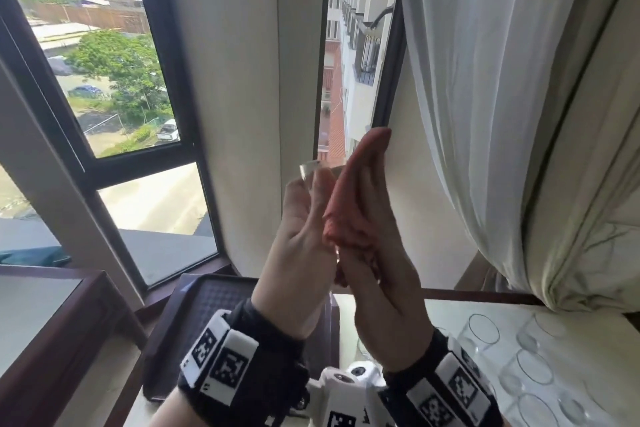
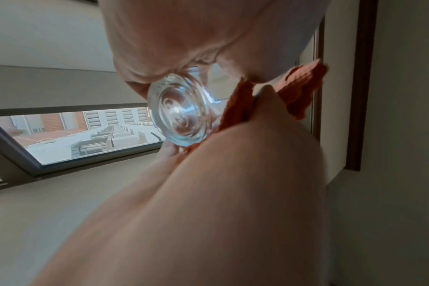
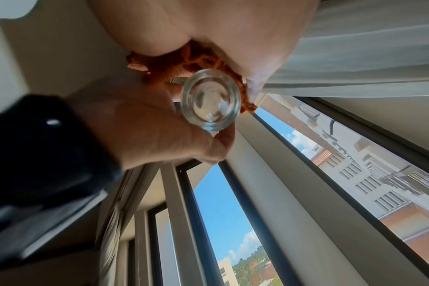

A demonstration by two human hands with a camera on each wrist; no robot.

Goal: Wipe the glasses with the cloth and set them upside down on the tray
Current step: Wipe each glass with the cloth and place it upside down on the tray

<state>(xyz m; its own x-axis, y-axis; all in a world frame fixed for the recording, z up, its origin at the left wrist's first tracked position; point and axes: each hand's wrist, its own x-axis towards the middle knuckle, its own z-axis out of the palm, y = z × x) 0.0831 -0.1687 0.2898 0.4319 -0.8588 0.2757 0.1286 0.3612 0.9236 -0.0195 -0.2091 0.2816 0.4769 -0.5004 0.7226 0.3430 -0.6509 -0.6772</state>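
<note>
Both hands are raised in front of the window. My left hand (image 1: 308, 204) grips a clear glass (image 1: 310, 168), whose thick round base (image 2: 181, 114) (image 3: 211, 102) faces the wrist cameras. My right hand (image 1: 375, 253) holds an orange-pink cloth (image 1: 356, 180) (image 2: 299, 91) (image 3: 179, 65) and presses it against the side of the glass. The cloth covers the right fingers, so how they lie is hidden. A dark tray (image 1: 207, 302) with a textured floor lies on the table below the left wrist.
Several clear glasses (image 1: 485, 333) stand on the pale tabletop at the lower right. A white curtain (image 1: 502, 114) hangs on the right. A dark wooden side table (image 1: 52, 305) is at the left, and the window frame (image 1: 194, 156) lies ahead.
</note>
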